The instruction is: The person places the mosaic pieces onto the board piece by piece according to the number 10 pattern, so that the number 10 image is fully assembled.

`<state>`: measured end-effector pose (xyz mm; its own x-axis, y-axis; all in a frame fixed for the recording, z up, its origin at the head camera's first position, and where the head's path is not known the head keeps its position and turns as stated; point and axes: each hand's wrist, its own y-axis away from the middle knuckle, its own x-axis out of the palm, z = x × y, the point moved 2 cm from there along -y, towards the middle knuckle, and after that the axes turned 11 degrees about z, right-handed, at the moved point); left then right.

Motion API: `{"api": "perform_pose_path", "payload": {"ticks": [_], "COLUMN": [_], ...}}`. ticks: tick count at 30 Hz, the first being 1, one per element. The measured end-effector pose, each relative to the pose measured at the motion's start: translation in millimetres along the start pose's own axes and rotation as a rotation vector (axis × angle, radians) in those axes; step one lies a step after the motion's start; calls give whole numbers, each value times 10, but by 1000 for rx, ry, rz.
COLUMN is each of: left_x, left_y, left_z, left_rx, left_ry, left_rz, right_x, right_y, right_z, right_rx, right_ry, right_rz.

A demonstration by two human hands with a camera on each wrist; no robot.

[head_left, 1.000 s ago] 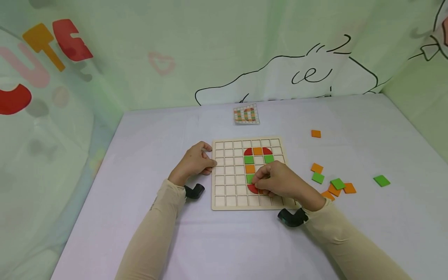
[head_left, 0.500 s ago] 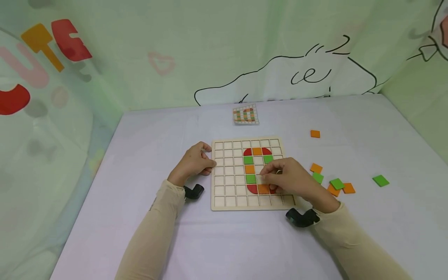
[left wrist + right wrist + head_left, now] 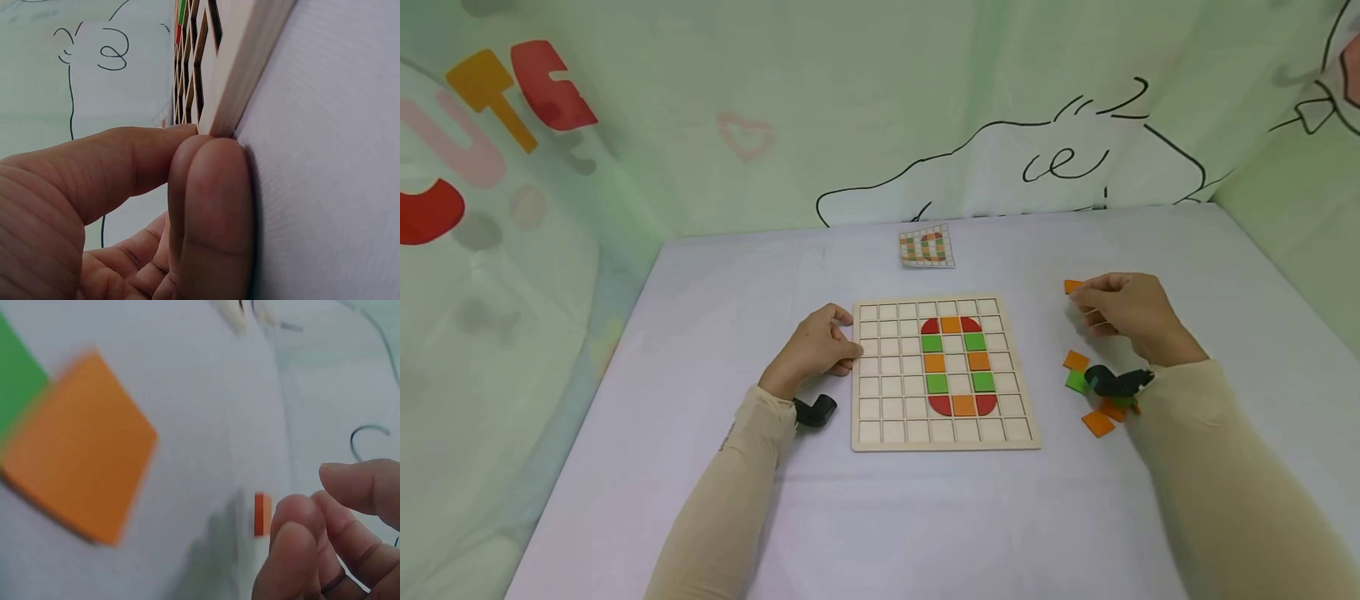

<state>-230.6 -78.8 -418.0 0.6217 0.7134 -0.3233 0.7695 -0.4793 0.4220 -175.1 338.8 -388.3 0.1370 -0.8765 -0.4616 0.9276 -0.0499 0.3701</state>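
Observation:
A square wooden grid board point(image 3: 891, 387) lies mid-table, with a ring of red, orange and green tiles set in its cells. My left hand point(image 3: 817, 346) grips the board's left edge; in the left wrist view its fingertips point(image 3: 219, 169) meet at the wooden rim. Off to the right, my right hand point(image 3: 1126, 310) hovers beside a lone orange tile point(image 3: 1072, 287), partly covering it in the head view. A gap shows between its thumb point(image 3: 350, 481) and fingers in the right wrist view, with the orange tile point(image 3: 267, 514) just beyond them.
Loose orange point(image 3: 1098, 424) and green tiles point(image 3: 1077, 381) lie right of the board, some overlapping and partly hidden by the right wrist's black camera point(image 3: 1116, 382). A small printed pattern card point(image 3: 927, 247) rests behind the board. A curtain point(image 3: 737, 100) hangs along the table's back.
My right hand has left the board and moved right and away to the lone orange tile. The ring's right side, covered before, is now visible. My left hand has stayed put.

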Motion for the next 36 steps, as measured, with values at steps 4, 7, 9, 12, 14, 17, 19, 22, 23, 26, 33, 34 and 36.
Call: {"api": "perform_pose_path", "payload": {"ticks": [4,7,9,12,14,17,19,22,23,26,33,34,36], "left_x": [-2,-3,-6,-7,-7,-7,-6,-3,-2,-2,-1,-2,-5], "left_y": [-6,-16,-24,-34,-33,-24,-20,-28,-29,-45,-38,-34,-29], "left_z": [4,10,20,30,28,17,9,12,13,25,23,20,15], "left_rx": [-3,0,1,1,-1,-5,-8,-9,-9,-4,-6,-5,-4], "left_ry": [6,8,14,23,29,32,34,35,33,31,33,34,33], "left_rz": [-1,-1,0,5,5,2,-1,1,1,3,3,2,0], "right_x": [-129,-155,-156,-158,-160,-154,-143,-126,-122,-113,-65,-60,-54], "right_y": [-168,-278,-336,-396,-417,-434,-431,-412,-409,-409,-427,-428,-430], "right_z": [-30,-40,-36,-24,-8,22,42,61,60,48,62,67,80], "right_rx": [34,77,108,147,163,181,178,161,154,142,138,128,105], "right_ry": [-16,-21,-24,-18,-12,13,28,49,55,76,197,210,227], "right_rz": [-27,-32,-35,-51,-56,-54,-46,-41,-37,-32,-99,-113,-135]}}
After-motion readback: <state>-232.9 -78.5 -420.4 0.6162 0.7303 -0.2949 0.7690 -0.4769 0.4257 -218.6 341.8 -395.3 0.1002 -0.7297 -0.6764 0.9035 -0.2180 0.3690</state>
